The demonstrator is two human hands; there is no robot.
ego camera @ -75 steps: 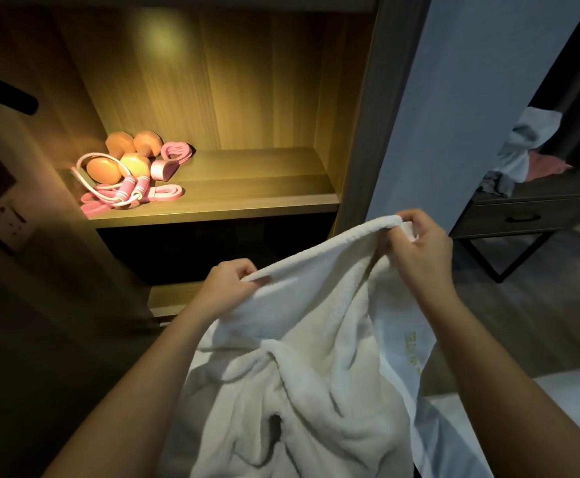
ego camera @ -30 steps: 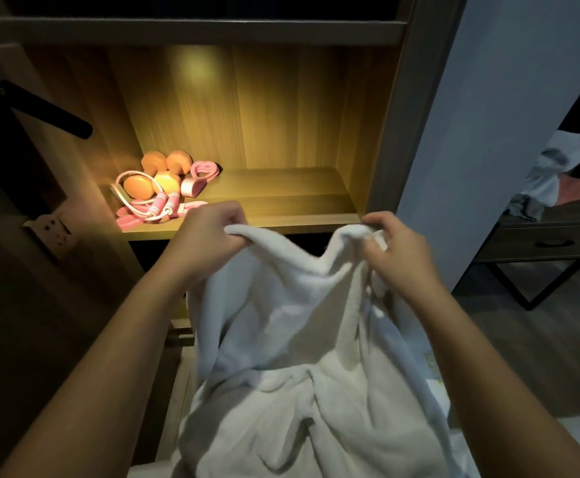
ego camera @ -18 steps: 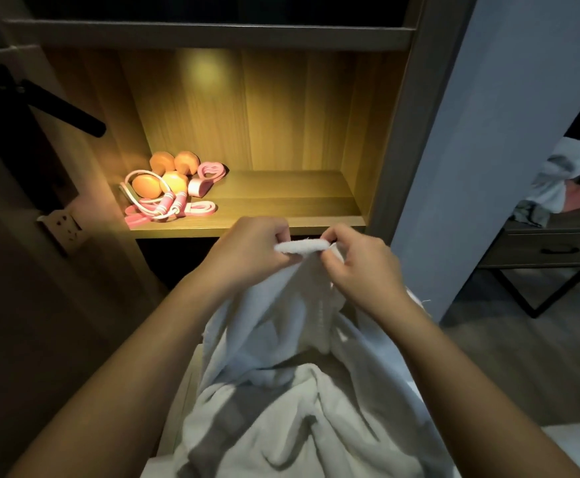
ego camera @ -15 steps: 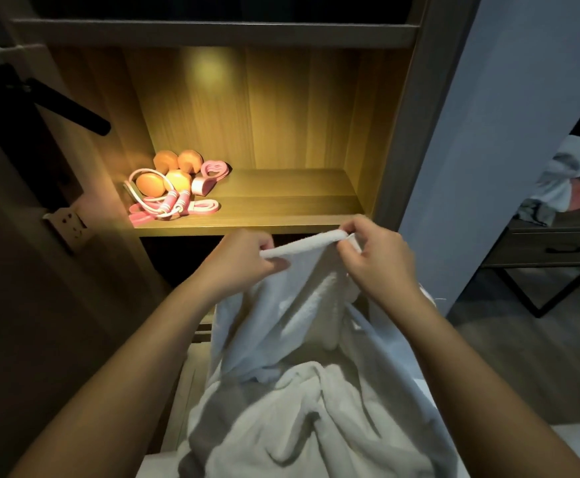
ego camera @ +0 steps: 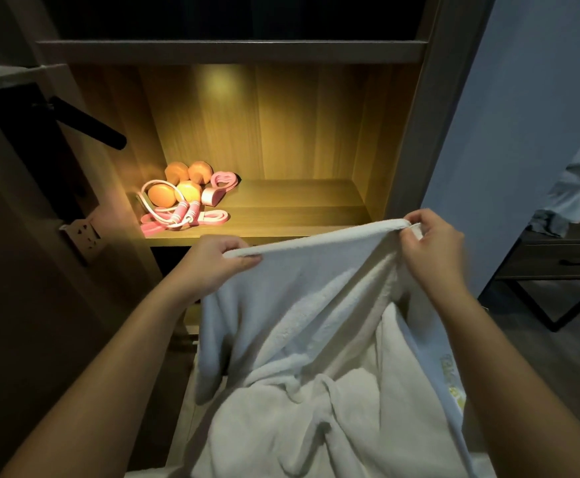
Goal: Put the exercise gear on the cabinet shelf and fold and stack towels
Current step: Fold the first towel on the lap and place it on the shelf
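Gear step looks done: orange dumbbells (ego camera: 177, 183) and pink skipping rope (ego camera: 182, 213) sit on the lit wooden cabinet shelf (ego camera: 299, 215), left of centre. Towel step is in hand. Left hand (ego camera: 212, 265) and right hand (ego camera: 433, 250) each pinch the top hem of the white terry towel (ego camera: 309, 322) at mid-frame; the rest hangs bunched. Next: shake flat, match corners. Cabinet upright (ego camera: 416, 139) is close behind the right hand. Open room is toward the lower frame.
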